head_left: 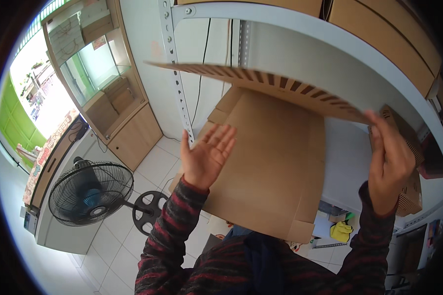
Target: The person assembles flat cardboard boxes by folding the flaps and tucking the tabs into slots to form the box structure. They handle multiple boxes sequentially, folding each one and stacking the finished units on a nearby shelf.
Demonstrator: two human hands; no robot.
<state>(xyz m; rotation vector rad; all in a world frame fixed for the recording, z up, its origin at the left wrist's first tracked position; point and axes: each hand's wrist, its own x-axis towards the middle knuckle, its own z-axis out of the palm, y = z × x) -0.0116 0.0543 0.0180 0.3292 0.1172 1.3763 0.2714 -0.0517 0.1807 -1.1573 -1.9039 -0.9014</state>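
Note:
A large brown cardboard sheet (270, 162) lies in front of my body, with small folded tabs at its corners. Along its far side stands a raised cardboard panel (280, 86) printed with dark stripes, tilted and curving toward the right. My right hand (391, 162) is at the panel's right corner, its fingers together and the tips at the edge; the thumb side is partly hidden. Over the sheet's left edge, my left hand (206, 155) is held palm up with its fingers spread, holding nothing and apart from the raised panel.
A grey metal shelf frame (300, 32) arches overhead, carrying cardboard boxes (379, 44). Beneath the sheet is a white surface (347, 152). At left stand a black fan (91, 194) and a glass-fronted cabinet (133, 132). Striped cartons (411, 194) sit behind my right hand. A yellow cloth (340, 231) lies lower right.

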